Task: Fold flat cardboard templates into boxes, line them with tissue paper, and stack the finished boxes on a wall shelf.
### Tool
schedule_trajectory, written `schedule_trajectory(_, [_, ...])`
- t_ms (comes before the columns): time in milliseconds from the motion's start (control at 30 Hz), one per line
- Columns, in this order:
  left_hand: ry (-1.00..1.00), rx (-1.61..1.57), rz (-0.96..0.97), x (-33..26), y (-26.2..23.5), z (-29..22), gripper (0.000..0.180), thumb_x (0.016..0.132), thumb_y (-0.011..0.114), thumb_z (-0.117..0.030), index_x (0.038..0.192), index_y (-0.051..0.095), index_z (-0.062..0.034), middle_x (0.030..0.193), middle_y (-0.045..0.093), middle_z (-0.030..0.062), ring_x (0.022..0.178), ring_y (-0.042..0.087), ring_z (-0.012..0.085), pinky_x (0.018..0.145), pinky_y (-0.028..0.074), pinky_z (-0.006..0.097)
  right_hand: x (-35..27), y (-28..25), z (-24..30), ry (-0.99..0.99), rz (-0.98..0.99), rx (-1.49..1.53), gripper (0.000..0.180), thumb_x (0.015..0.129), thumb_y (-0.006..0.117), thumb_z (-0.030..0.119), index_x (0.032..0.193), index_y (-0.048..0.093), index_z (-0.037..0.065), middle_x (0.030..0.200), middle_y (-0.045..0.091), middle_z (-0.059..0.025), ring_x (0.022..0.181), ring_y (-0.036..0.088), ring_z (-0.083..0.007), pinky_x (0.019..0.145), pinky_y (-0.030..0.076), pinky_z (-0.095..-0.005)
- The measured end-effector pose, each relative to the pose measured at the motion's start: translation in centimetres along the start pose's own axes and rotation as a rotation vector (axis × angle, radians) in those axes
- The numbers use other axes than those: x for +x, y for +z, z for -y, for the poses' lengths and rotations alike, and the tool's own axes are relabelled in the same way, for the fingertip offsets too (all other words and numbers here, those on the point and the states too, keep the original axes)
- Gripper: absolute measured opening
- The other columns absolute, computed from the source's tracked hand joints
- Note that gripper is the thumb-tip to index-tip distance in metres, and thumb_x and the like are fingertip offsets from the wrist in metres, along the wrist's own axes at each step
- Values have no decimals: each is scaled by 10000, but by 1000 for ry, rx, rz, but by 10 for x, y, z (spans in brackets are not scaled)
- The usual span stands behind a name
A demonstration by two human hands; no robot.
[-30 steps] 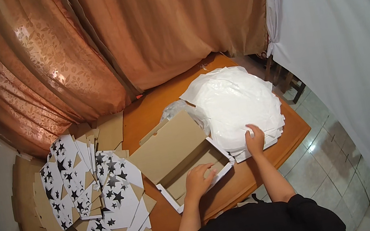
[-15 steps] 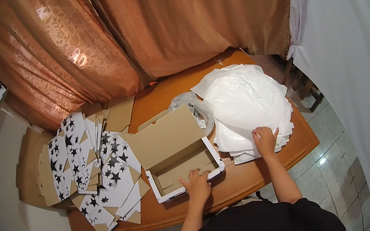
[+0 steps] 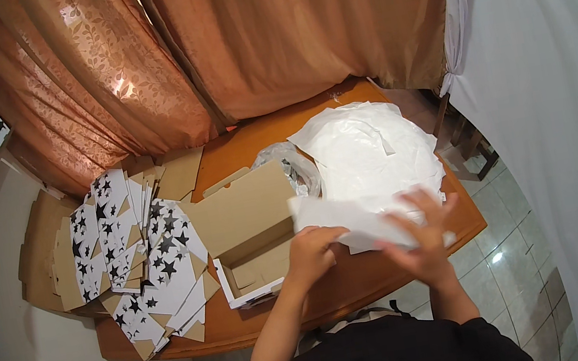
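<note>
A sheet of white tissue paper is lifted in front of me, partly over the right end of an open cardboard box. My left hand pinches the sheet's near left edge between thumb and fingers. At the sheet's right side is my right hand, smeared by motion, with its fingers spread apart. Behind it lies a thick pile of white tissue sheets. The box has a brown inside and white outer walls; its lid stands raised at the back.
Flat box blanks with black stars lie heaped on the left of the wooden table. A clear plastic bag sits between box and pile. Brown curtains hang behind; a white cloth hangs at the right.
One tissue sheet has come off the pile and moved left toward the box. My left hand has left the box and taken the sheet's edge. My right hand's fingers have spread.
</note>
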State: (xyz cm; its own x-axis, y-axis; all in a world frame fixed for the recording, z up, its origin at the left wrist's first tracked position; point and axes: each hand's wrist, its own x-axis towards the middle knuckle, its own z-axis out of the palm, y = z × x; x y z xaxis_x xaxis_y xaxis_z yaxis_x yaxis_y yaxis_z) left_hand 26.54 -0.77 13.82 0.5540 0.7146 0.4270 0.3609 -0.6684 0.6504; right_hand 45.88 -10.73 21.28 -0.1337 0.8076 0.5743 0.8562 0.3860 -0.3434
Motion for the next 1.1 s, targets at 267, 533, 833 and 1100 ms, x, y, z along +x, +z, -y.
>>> schedule_trajectory(267, [-484, -734, -269, -1, -91, -23, 192, 817, 679, -142, 950, 654, -4, 879, 660, 43, 775, 594, 107, 703, 472, 234, -9, 20, -61, 313, -385, 706, 857, 717, 739, 275, 1381, 257, 28, 1314, 405, -139, 1261, 348, -260, 1071, 229, -368])
schedule_trajectory(533, [-546, -706, -546, -41, -114, 26, 282, 811, 678, -142, 1012, 612, 45, 924, 648, 67, 782, 590, 122, 723, 469, 247, -8, 109, -36, 459, 249, 1019, 404, 747, 738, 240, 1031, 590, -6, 1023, 582, -118, 1052, 497, -229, 948, 344, -335])
schedule_trajectory(833, [-837, -273, -373, -85, -110, 148, 327, 772, 717, -189, 999, 618, 24, 911, 644, 108, 774, 600, 173, 709, 479, 289, -16, 207, -23, 843, 230, 908, 205, 734, 743, 183, 788, 597, 48, 784, 572, -7, 691, 525, -126, 615, 417, -252])
schedule_trajectory(1100, [-306, 675, -204, -65, -93, 124, 621, 822, 623, -258, 1371, 345, -174, 1448, 234, 173, 1284, 320, 321, 1023, 305, 463, -17, 240, -14, 552, -58, 384, 168, 677, 727, 168, 691, 593, 66, 900, 516, -108, 980, 437, -284, 844, 375, -404])
